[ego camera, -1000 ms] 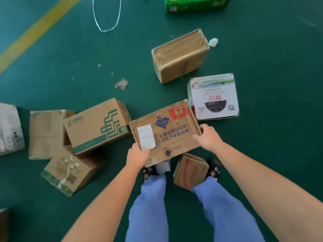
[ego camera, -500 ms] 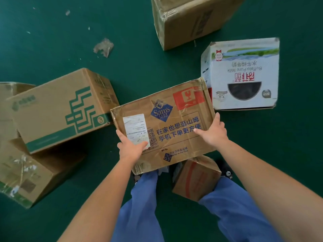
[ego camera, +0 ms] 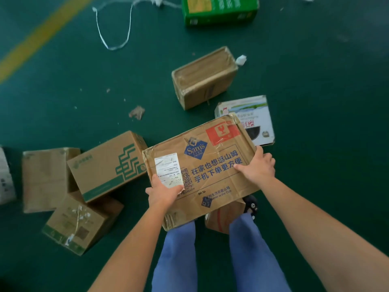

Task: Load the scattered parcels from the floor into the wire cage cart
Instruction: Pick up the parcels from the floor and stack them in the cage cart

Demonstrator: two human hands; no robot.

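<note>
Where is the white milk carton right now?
The white milk carton lies on the green floor, right of centre, partly hidden behind the Sam's box, just below the taped brown box.

Even, diffuse overhead light, moderately bright; soft dark shadows pool under the stacked brown cartons (ego camera: pixel 69 199) at left and below the held Sam's Club carton (ego camera: pixel 202 167), whose taped face shows faint sheen. Centre fairly sharp, print on that carton legible; motion blur smears the periphery, notably the green box (ego camera: pixel 220 9) at top, the yellow floor line (ego camera: pixel 42 36) and the left edge. Wide-angle lens splays the forearms at bottom.
</note>
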